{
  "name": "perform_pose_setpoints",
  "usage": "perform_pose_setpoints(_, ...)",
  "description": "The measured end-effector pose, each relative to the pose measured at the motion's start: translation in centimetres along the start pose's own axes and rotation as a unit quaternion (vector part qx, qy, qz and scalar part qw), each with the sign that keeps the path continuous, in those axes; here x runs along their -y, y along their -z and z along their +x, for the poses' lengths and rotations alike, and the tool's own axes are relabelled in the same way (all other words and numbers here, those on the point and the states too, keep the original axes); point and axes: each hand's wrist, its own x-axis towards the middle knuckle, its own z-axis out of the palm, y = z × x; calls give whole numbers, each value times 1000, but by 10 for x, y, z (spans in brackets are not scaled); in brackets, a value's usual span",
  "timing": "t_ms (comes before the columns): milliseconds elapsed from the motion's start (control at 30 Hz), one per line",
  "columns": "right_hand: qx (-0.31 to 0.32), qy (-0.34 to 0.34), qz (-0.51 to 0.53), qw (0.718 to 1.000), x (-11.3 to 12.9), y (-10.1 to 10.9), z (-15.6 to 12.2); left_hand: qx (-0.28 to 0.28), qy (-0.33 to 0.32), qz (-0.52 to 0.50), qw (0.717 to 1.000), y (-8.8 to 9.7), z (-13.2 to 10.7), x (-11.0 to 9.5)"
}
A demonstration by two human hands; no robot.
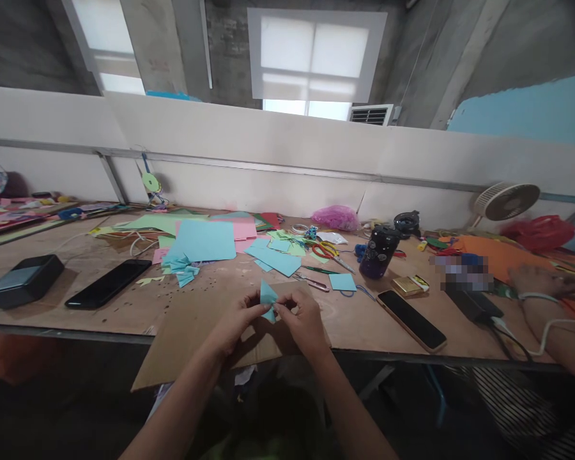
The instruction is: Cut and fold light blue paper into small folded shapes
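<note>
Between my two hands is a small folded piece of light blue paper (pixel 267 295), pointed at the top and pinched in the middle. My left hand (pixel 242 318) is closed on its left side, thumb and fingers pressed together. On the other side my right hand (pixel 303 317) pinches the paper between thumb and forefinger. Both hands are over a sheet of brown cardboard (pixel 182 326) that juts past the table's front edge. A light blue paper square (pixel 342 282) lies to the right, and a pile of folded light blue pieces (pixel 182 268) sits to the left.
Large blue sheets (pixel 206 239), red-handled scissors (pixel 333 254) and a utility knife (pixel 313 282) lie behind my hands. A dark tumbler (pixel 379 252) and a phone (pixel 411 319) are at right, near another person's hand (pixel 534 281). Left are a second phone (pixel 108 283) and a black box (pixel 23 281).
</note>
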Motion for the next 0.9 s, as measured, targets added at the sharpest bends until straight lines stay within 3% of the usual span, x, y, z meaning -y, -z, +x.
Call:
perform_pose_setpoints(167,2,-43,62,997,-4,-2,1,-25,37,9,999,-1,0,2)
perform_pose_setpoints(333,9,-112,147,983,-11,1,4,-15,13,-15,1000,2,5,6)
perform_pose_setpoints(467,54,-118,139,982,-7,4,4,-25,23,-6,999,2,4,4)
perform_pose_setpoints(700,40,-92,53,994,-5,3,3,-20,7,3,1000,3,5,7)
perform_pose_setpoints(900,75,-108,73,989,0,2,6,-21,-12,5,1000,6,7,12)
